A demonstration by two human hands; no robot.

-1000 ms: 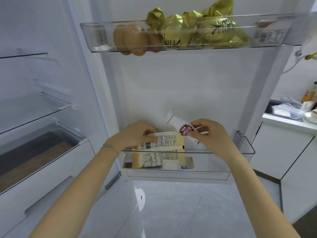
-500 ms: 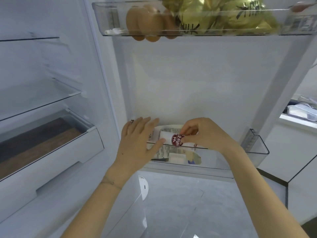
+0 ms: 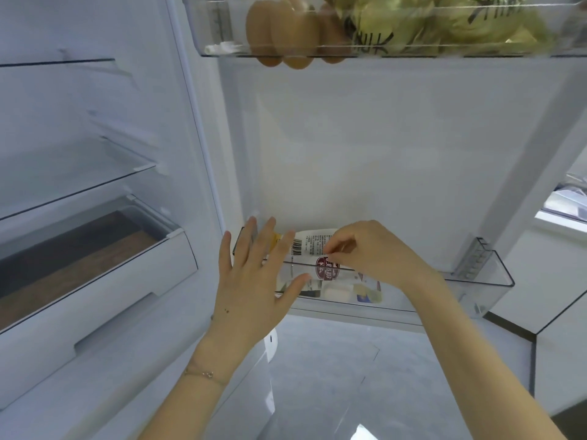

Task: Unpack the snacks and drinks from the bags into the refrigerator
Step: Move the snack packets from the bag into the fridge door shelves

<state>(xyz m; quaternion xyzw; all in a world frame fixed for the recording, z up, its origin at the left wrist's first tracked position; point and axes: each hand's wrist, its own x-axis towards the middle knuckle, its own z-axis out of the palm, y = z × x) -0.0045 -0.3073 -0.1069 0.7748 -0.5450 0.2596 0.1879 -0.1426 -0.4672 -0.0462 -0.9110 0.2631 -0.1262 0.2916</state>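
There are two clear plastic door bins: a lower bin (image 3: 476, 282) and one above it (image 3: 216, 27). The lower bin holds at least two white printed snack packets, a barcoded packet (image 3: 305, 246) and a red-logo packet (image 3: 327, 271); others beneath are too blurred to count. Above the lower bin sit at least three brown eggs (image 3: 295, 33) and several gold foil packs (image 3: 476, 23), number unclear. Left of it are two glass shelves (image 3: 63, 61) (image 3: 79, 188) and one white-fronted drawer (image 3: 111, 281).

L hand (image 3: 254, 290) off snack pkt (image 3: 313, 246), fingers now straight.

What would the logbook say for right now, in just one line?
step: placing snack packet in lower door bin | left hand: open, fingers spread | right hand: pinches snack packet | upper door bin: eggs
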